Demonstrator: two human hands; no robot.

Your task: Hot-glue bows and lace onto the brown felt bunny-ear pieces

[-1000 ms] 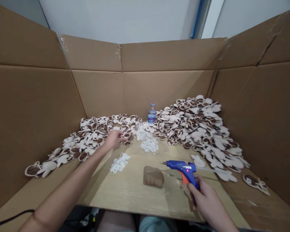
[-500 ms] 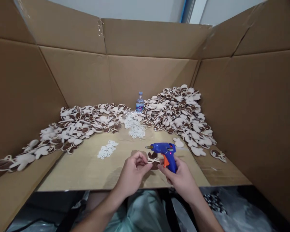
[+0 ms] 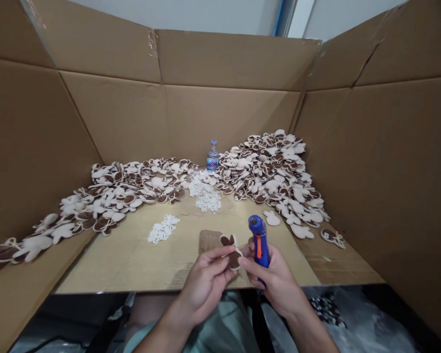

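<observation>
Brown-and-cream fabric cutout (image 3: 232, 252) pinched in my left hand (image 3: 206, 287), my right hand (image 3: 274, 282) closed around a blue glue gun (image 3: 260, 243), both well in front of the clear plastic water bottle (image 3: 212, 156), with heaped matching cutouts (image 3: 268, 171) to either side of it and small white lacy pieces (image 3: 206, 198) lying loose before it.

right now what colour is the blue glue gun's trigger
The orange plastic trigger shows best in the head view.

The hot glue gun (image 3: 259, 242) is bright blue with an orange trigger (loud against the tan cardboard wall (image 3: 228, 122)); beside it, the fabric cutout (image 3: 231, 251) shows dark brown patches edged in cream.
</observation>
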